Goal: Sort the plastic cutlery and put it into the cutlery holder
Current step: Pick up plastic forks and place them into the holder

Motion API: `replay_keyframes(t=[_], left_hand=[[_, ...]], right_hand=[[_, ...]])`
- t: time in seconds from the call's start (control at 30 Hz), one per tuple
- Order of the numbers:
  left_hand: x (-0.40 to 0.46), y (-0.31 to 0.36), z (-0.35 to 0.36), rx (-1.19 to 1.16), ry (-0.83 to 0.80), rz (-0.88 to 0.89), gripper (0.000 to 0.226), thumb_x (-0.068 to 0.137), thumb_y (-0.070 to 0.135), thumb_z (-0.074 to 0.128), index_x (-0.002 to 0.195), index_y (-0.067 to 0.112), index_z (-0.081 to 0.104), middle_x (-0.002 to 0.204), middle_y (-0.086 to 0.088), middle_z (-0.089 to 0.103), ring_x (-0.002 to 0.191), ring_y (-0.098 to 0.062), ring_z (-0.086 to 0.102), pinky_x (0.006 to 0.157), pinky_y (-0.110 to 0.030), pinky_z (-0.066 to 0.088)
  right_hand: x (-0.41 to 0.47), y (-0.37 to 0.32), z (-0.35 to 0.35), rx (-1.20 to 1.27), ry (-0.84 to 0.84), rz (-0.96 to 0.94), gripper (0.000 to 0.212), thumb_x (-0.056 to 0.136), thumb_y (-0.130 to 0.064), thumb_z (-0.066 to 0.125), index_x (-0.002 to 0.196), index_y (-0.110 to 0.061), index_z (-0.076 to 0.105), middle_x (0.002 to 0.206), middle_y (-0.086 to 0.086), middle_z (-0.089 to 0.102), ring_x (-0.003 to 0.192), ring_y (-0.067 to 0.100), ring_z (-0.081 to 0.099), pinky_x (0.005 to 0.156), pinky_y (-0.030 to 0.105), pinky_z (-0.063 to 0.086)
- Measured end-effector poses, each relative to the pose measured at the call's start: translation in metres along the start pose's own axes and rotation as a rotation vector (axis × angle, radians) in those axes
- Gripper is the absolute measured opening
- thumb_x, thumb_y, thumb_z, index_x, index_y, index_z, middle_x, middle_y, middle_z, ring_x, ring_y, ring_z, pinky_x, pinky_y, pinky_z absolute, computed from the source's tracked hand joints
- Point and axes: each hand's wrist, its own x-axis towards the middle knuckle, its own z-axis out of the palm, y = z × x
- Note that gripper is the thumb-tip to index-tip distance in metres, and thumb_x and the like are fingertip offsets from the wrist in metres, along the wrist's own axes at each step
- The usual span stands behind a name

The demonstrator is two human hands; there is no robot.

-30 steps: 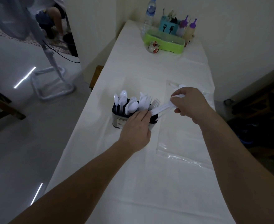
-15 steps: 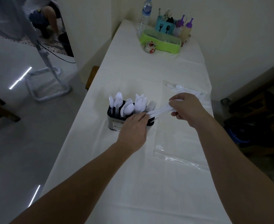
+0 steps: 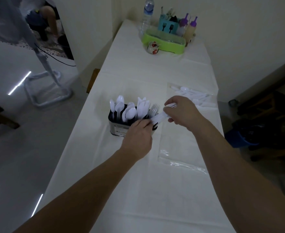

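On the white table (image 3: 138,78), near its middle, I see my right hand (image 3: 182,111) grasping a bundle of white plastic cutlery (image 3: 158,117), and it sits a little nearer to the cutlery holder (image 3: 119,128) than half a second ago. My left hand (image 3: 136,137) pinches the near ends of the same bundle, as before. Smooth spoons (image 3: 130,113) and a fork (image 3: 155,108) stand upright in the dark, rounded holder; its pale label is too blurred to read. More cutlery (image 3: 195,96) lies far right on a clear plastic bag (image 3: 177,155).
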Motion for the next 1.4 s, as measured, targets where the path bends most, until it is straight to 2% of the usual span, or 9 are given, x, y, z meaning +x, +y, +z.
replay_keyframes(t=[0.23,0.37,0.53,0.77,0.83,0.93,1.03,1.27,1.4], left_hand=[[-0.012,-0.011,-0.006,0.074,0.028,-0.025,0.048,0.081,0.018,0.037,0.114,0.003,0.068,0.116,-0.012,0.067,0.110,-0.032,0.061,0.102,-0.044,0.045],[-0.026,-0.019,-0.007,0.134,0.035,0.005,0.050,0.080,0.018,0.039,0.117,0.001,0.068,0.120,-0.014,0.067,0.118,-0.034,0.059,0.103,-0.048,0.045],[-0.033,-0.020,-0.007,0.194,-0.030,0.019,0.057,0.078,0.022,0.042,0.129,0.003,0.061,0.131,-0.014,0.062,0.127,-0.036,0.052,0.107,-0.050,0.039],[-0.035,-0.024,-0.009,0.175,-0.056,0.018,0.062,0.072,0.018,0.069,0.131,0.005,0.059,0.134,-0.012,0.060,0.130,-0.034,0.051,0.107,-0.050,0.041],[-0.035,-0.025,-0.009,0.172,-0.067,0.019,0.062,0.073,0.019,0.068,0.133,0.006,0.057,0.136,-0.012,0.059,0.132,-0.033,0.049,0.108,-0.050,0.040],[-0.036,-0.026,-0.010,0.177,-0.082,0.018,0.063,0.076,0.020,0.067,0.136,0.006,0.054,0.139,-0.011,0.056,0.135,-0.033,0.046,0.110,-0.050,0.037],[-0.036,-0.025,-0.011,0.185,-0.087,0.021,0.064,0.076,0.020,0.068,0.137,0.006,0.054,0.139,-0.011,0.056,0.135,-0.033,0.045,0.111,-0.050,0.037],[-0.035,-0.027,-0.013,0.188,-0.121,0.029,0.065,0.075,0.020,0.068,0.137,0.006,0.054,0.139,-0.012,0.056,0.135,-0.033,0.045,0.111,-0.051,0.037],[-0.035,-0.025,-0.015,0.177,-0.125,0.021,0.064,0.073,0.019,0.070,0.134,0.004,0.056,0.137,-0.012,0.058,0.132,-0.034,0.048,0.108,-0.051,0.039]], right_hand=[[0.009,0.004,0.030,-0.147,-0.035,0.054,0.012,0.084,-0.014,0.055,0.095,-0.011,0.059,0.076,0.005,0.067,0.066,0.021,0.072,0.046,0.020,0.041],[0.010,0.013,0.046,-0.167,-0.033,0.040,0.020,0.084,-0.017,0.060,0.103,-0.010,0.062,0.094,0.011,0.070,0.086,0.028,0.070,0.069,0.034,0.053],[0.010,0.015,0.060,-0.156,-0.003,0.079,0.028,0.087,-0.017,0.056,0.109,-0.001,0.049,0.102,0.014,0.059,0.087,0.027,0.057,0.064,0.029,0.040],[0.003,0.013,0.058,-0.181,0.100,0.039,0.036,0.080,-0.025,0.069,0.108,-0.006,0.055,0.097,0.006,0.060,0.087,0.023,0.057,0.066,0.027,0.039],[0.001,0.017,0.060,-0.164,0.139,0.011,0.035,0.082,-0.024,0.067,0.111,-0.005,0.059,0.099,0.008,0.063,0.083,0.024,0.061,0.061,0.026,0.040],[-0.002,0.024,0.063,-0.159,0.169,-0.004,0.033,0.086,-0.023,0.063,0.115,-0.008,0.063,0.095,0.008,0.069,0.082,0.027,0.068,0.069,0.026,0.045],[-0.006,0.027,0.066,-0.172,0.178,0.009,0.026,0.087,-0.023,0.065,0.111,-0.013,0.064,0.084,-0.001,0.064,0.081,0.019,0.062,0.069,0.021,0.038],[-0.005,0.031,0.070,-0.136,0.172,0.044,0.032,0.087,-0.025,0.069,0.115,-0.012,0.062,0.094,0.004,0.069,0.094,0.023,0.064,0.074,0.022,0.039],[-0.006,0.032,0.067,-0.117,0.128,0.067,0.050,0.085,-0.029,0.071,0.128,-0.011,0.053,0.096,0.003,0.068,0.097,0.024,0.064,0.079,0.028,0.047]])
